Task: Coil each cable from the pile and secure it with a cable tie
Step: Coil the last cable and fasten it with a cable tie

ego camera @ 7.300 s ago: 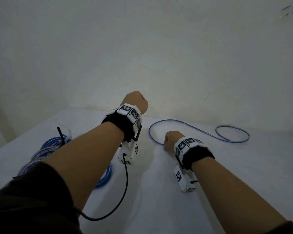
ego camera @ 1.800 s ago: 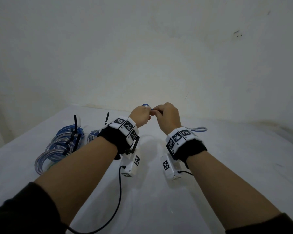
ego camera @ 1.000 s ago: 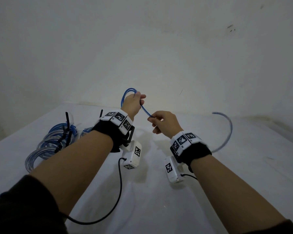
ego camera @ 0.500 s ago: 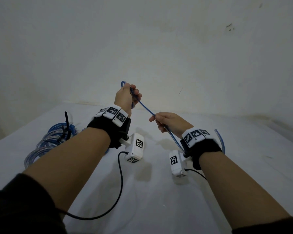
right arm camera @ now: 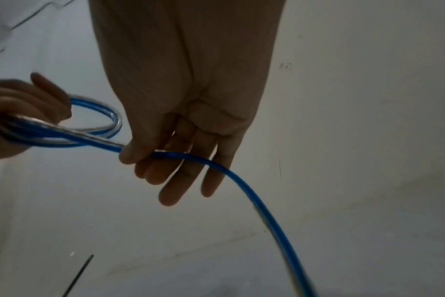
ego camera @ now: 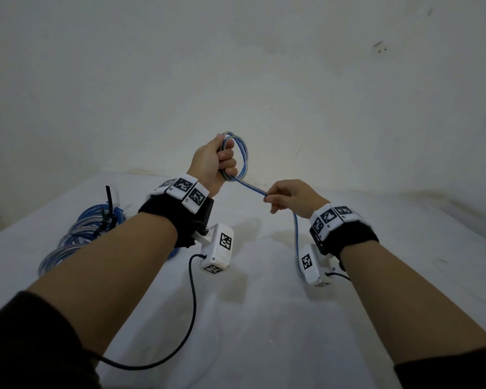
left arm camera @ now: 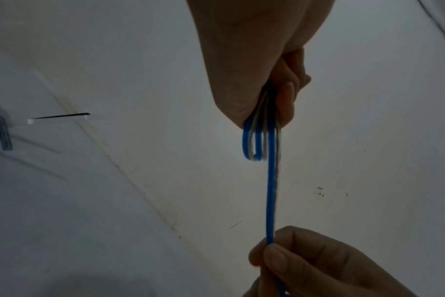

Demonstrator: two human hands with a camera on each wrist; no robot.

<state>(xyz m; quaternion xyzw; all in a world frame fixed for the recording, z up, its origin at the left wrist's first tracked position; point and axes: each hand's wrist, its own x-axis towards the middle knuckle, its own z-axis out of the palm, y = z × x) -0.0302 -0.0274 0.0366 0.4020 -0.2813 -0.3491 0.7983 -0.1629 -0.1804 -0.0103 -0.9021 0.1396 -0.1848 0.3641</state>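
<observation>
Slack cable (ego camera: 296, 234) hangs down from the right hand (ego camera: 293, 197), nearest to the camera, and passes beside the wrist before it goes out of view. This hand pinches the blue cable between thumb and forefinger, while the other fingers (right arm camera: 211, 166) stay loose. From there the cable runs up, nearly straight, to the left hand (ego camera: 212, 164), which is clenched around a small coil (ego camera: 240, 155) of a few turns, held above the table (ego camera: 264, 318).

I judge that the coil may spring open if the left grip loosens, because the cable looks stiff. The hanging part may also catch on the right wrist camera (ego camera: 309, 262) and twist the next turn.

Further left on the table lie already tied coils (ego camera: 79, 234) with black cable ties (ego camera: 110, 209).

No brand or readable writing is seen; only square black and white markers (ego camera: 190, 189) on the wristbands
</observation>
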